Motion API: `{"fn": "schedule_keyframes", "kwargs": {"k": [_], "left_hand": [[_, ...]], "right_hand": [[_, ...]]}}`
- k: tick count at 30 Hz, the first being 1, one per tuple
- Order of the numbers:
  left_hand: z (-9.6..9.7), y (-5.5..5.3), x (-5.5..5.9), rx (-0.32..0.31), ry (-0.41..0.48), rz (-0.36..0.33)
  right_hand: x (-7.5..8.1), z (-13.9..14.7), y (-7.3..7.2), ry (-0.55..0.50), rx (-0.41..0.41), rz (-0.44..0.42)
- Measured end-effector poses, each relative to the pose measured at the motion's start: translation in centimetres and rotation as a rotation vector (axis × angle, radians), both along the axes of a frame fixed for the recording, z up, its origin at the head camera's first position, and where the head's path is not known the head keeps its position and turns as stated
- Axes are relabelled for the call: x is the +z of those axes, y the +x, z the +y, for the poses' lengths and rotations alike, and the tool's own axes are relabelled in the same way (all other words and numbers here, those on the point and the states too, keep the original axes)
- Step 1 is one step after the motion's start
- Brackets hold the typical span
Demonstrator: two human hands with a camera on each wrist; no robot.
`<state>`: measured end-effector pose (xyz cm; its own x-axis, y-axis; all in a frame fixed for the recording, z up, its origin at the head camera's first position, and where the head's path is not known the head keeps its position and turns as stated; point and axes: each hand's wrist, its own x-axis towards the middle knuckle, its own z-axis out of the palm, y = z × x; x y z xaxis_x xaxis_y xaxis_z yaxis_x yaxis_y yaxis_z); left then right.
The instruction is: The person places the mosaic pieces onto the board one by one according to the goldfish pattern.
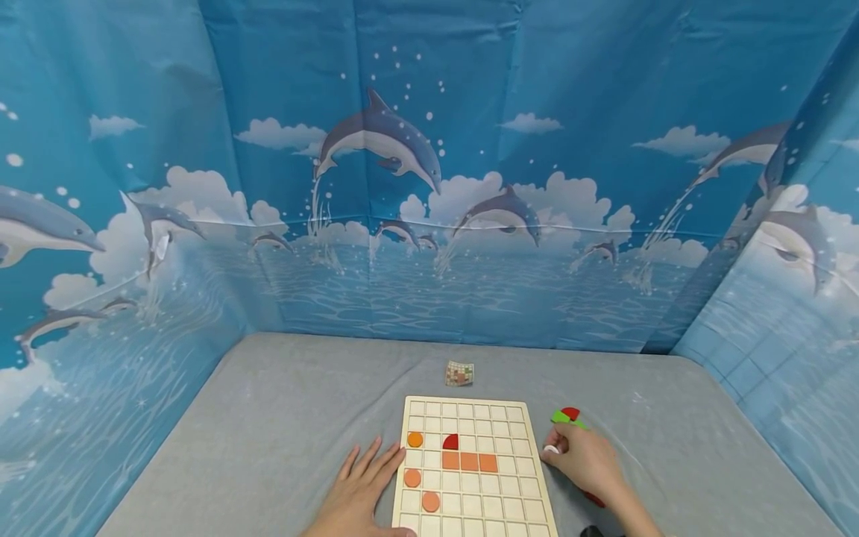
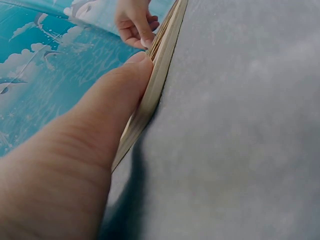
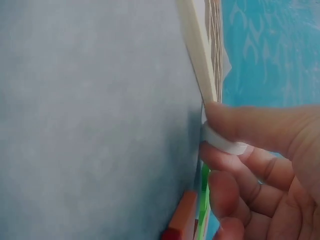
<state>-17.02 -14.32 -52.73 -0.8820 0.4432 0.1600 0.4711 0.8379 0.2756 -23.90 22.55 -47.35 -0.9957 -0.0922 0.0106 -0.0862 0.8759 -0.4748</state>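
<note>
A wooden grid board point(image 1: 499, 507) lies on the grey cloth, with orange discs point(image 1: 412, 478), a row of orange squares point(image 1: 470, 462) and a red quarter-circle piece point(image 1: 451, 441) in its cells. My left hand point(image 1: 359, 492) rests at the board's left edge, fingers spread; in the left wrist view its thumb point(image 2: 112, 95) touches the board's rim. Just off the right edge, my right hand point(image 1: 590, 459) pinches a small white piece point(image 3: 222, 140) between thumb and fingers. Its full shape is hidden by the fingers.
Green pieces point(image 1: 560, 417) and a red piece point(image 1: 571, 412) lie beyond the right hand, partly covered by it. A small patterned card point(image 1: 459, 374) lies behind the board. A dolphin-print curtain point(image 1: 429, 298) encloses the back and sides. A dark object point(image 1: 592, 531) shows at the bottom edge.
</note>
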Motion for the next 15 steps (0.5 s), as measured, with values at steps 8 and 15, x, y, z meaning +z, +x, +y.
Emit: {"fn": "schedule_keyframes", "kwargs": {"k": [8, 15], "left_hand": [[-0.1, 0.0, 0.1, -0.002, 0.010, -0.005], [0.0, 0.1, 0.1, -0.011, 0.030, -0.007]], "right_hand": [[0.5, -0.1, 0.4, -0.066, -0.027, -0.005], [1.4, -1.4, 1.3, -0.230, 0.004, -0.009]]}}
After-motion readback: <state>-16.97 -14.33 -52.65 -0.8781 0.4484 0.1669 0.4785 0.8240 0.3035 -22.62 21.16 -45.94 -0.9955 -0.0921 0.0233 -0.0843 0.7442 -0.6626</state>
